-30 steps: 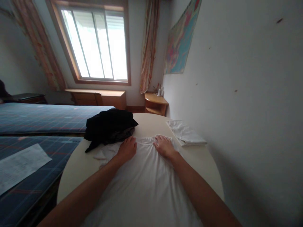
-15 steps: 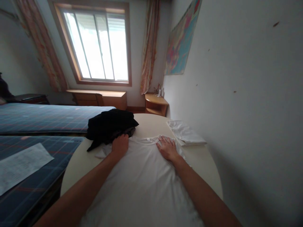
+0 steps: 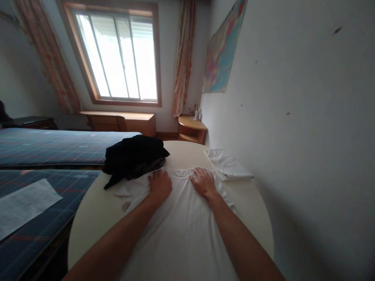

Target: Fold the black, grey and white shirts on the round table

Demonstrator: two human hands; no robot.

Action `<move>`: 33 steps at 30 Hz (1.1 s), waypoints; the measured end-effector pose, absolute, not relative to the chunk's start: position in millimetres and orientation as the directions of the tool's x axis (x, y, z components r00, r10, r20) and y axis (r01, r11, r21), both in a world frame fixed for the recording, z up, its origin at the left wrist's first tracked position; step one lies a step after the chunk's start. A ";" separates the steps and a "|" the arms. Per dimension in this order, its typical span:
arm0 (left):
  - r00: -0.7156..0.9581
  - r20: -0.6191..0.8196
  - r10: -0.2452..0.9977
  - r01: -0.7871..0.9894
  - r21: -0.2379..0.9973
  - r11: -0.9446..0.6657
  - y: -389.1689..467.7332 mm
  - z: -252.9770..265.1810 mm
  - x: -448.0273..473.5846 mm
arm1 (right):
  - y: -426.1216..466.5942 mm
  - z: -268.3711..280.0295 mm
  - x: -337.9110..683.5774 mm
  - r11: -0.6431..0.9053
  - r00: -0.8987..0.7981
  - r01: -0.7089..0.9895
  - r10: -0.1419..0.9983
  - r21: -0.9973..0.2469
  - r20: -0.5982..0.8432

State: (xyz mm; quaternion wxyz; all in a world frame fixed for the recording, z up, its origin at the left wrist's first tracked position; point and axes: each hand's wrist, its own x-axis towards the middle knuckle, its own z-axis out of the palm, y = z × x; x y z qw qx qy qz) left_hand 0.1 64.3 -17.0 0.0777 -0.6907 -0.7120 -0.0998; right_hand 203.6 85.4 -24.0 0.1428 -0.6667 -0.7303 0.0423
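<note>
A white T-shirt (image 3: 178, 234) lies spread over the round table, its collar (image 3: 180, 173) at the far end and slightly rumpled. My left hand (image 3: 160, 185) rests on the shirt just left of the collar, fingers apart and a little bent. On the collar's right side lies my right hand (image 3: 203, 181), palm down with its fingers spread on the cloth. The shirt's left sleeve area (image 3: 125, 189) is creased and reaches toward a heap of black clothing (image 3: 136, 154). The near end of the shirt runs out of view below.
A folded white garment (image 3: 230, 164) lies at the right of the cream round table (image 3: 84, 230). Plaid mattresses (image 3: 67, 146) with a paper sheet (image 3: 27, 205) are at the left. The wall (image 3: 310, 156) stands close on the right.
My left hand has moved right, away from the black heap, onto the shirt beside the collar. My right hand has shifted slightly left. The collar is more rumpled, and more of the left sleeve shows.
</note>
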 end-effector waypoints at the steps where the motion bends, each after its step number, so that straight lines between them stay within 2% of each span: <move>1: -0.043 0.265 0.963 0.998 0.048 0.031 63.7 -19.5 0.2 | 84.2 -24.1 204.8 0.132 -0.085 0.958 0.979 -0.256 0.187; 3: -0.054 0.298 0.953 0.997 0.072 0.034 63.7 -22.3 -2.1 | 82.0 -24.3 206.7 0.167 -0.115 0.951 0.972 -0.258 0.205; 5: -0.036 0.331 0.943 0.997 0.082 0.009 64.1 -22.5 -4.4 | 81.2 -25.1 207.4 0.166 -0.131 0.950 0.981 -0.264 0.145; 9: 0.154 0.381 0.912 0.967 0.133 -0.219 61.6 -22.3 0.1 | 84.0 -27.4 206.1 0.120 -0.112 0.959 0.993 -0.256 0.043; 11: 0.241 0.344 0.908 0.934 0.173 -0.314 59.4 -25.6 4.8 | 85.8 -27.6 205.6 0.112 -0.106 0.960 0.994 -0.257 0.037; 17: 0.324 0.171 0.930 0.918 0.178 -0.353 62.6 -37.8 0.9 | 85.2 -23.9 211.6 0.135 -0.115 0.922 0.990 -0.362 0.075; 22: 0.405 0.102 0.909 0.894 0.165 -0.417 69.6 -30.7 -9.2 | 82.6 -23.6 215.2 0.162 -0.145 0.930 0.986 -0.331 0.077; 27: 0.326 0.036 0.945 0.936 0.129 -0.328 68.6 -17.8 6.6 | 83.4 -25.9 213.6 0.155 -0.132 0.935 0.987 -0.320 0.092; 30: 0.256 0.132 0.958 0.956 0.110 -0.271 65.3 -19.6 21.3 | 83.8 -27.1 213.5 0.156 -0.135 0.936 0.987 -0.317 0.088; 33: 0.223 0.246 0.943 0.948 0.172 -0.269 62.6 -26.9 27.3 | 84.9 -27.9 215.4 0.164 -0.139 0.927 0.985 -0.338 0.097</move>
